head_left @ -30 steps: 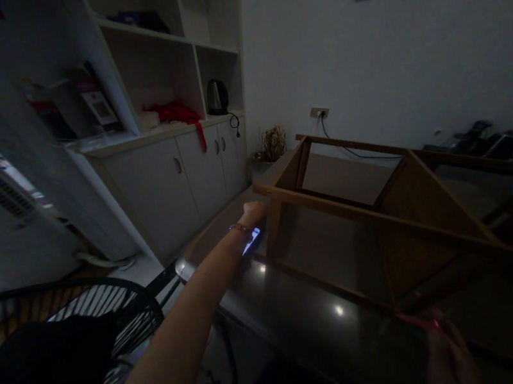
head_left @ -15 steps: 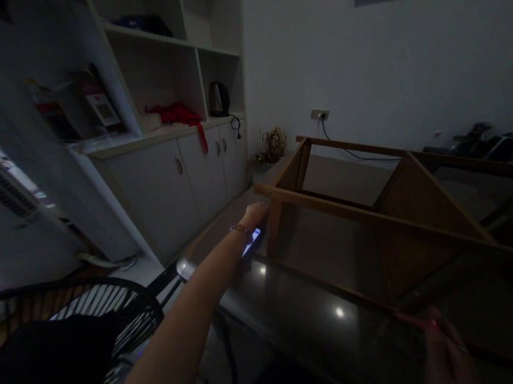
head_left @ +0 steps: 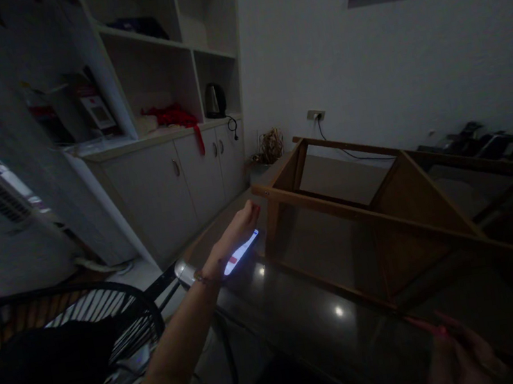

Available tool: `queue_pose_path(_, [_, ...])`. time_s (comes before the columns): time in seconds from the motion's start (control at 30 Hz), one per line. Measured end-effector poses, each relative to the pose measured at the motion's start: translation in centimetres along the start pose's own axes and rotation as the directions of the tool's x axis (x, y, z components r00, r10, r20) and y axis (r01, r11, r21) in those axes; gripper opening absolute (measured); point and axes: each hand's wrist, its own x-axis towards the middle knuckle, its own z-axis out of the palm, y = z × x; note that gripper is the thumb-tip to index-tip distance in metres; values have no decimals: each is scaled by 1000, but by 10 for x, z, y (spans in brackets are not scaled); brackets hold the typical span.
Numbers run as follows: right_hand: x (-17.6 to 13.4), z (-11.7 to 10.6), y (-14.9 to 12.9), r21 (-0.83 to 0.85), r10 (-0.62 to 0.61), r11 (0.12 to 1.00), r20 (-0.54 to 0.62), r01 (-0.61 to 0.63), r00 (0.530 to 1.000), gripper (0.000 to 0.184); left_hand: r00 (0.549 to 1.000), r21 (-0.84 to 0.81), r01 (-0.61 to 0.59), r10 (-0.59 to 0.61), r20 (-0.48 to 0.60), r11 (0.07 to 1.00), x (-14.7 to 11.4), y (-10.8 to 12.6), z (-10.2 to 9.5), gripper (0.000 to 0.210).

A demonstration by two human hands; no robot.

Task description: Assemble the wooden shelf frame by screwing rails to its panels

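Observation:
A brown wooden shelf rack (head_left: 316,199) lies on its side across a dark glossy table (head_left: 305,314). My left hand (head_left: 241,220) is just left of the rack's near-left end, its fingers curled together; whatever they hold, if anything, is hidden. Under that hand a phone (head_left: 241,253) with a lit screen lies on the table. At the lower right, in deep shadow, my right hand (head_left: 464,350) is closed around a slim pink tool (head_left: 423,324). The tool's tip points at the rack's lower rail; whether it touches cannot be made out.
A black woven chair (head_left: 142,301) with dark cloth on it stands at the left. White cabinets (head_left: 149,189) behind carry a kettle (head_left: 215,100) and red cloth (head_left: 171,116). A cord runs from a wall socket (head_left: 316,114) behind the rack. Dark objects (head_left: 482,140) sit at the right back.
My left hand has drawn back left from the rack's end, uncovering more of the lit phone. My right hand has shifted slightly right and down with the pink tool. The view has turned a little.

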Motion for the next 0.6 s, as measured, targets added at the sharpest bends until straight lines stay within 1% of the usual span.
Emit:
queue_pose_path(0.07, [-2,-6,-2,-85,-31,996,19,33,999,71,1000,-5,1,-1,25,1000,-6,-12,-1,22])
queue_pose_path(0.13, [-4,-14,-3,-75,-29,997,54,33,998,69,1000,-17,4,-3,30,1000,-21,-20,-3,22])
queue_pose_path(0.23, [-5,-30,0,-35,1,999,95,3,995,65,997,-74,71,-73,-30,995,-53,-27,-4,22])
queue_pose_path(0.3, [-6,-43,6,-41,33,999,102,-29,994,63,992,-133,79,-90,-85,988,-79,-28,2,25])
queue_pose_path(0.37, [-9,-55,12,-41,90,995,116,-86,989,61,994,-203,89,-100,-48,975,-106,-25,16,31])
queue_pose_path(0.43, [-13,-65,16,-36,185,983,116,-182,976,62,990,-291,141,-138,34,946,-133,-18,36,34])
queue_pose_path(0.47, [-15,-69,17,-31,246,969,127,-244,961,63,984,-340,175,-149,101,924,-146,-12,48,35])
queue_pose_path(0.5, [-17,-71,16,-20,306,952,149,-306,940,63,966,-385,219,-143,218,896,-157,-6,61,36])
queue_pose_path(0.53, [-19,-73,15,2,357,932,172,-363,918,62,930,-419,275,-129,344,865,-167,2,74,38])
queue_pose_path(0.57, [-20,-73,12,34,397,911,205,-412,895,59,889,-440,327,-115,443,836,-175,11,88,40])
queue_pose_path(0.6, [-21,-73,8,80,418,892,227,-444,880,55,850,-453,373,-102,518,810,-182,19,101,42])
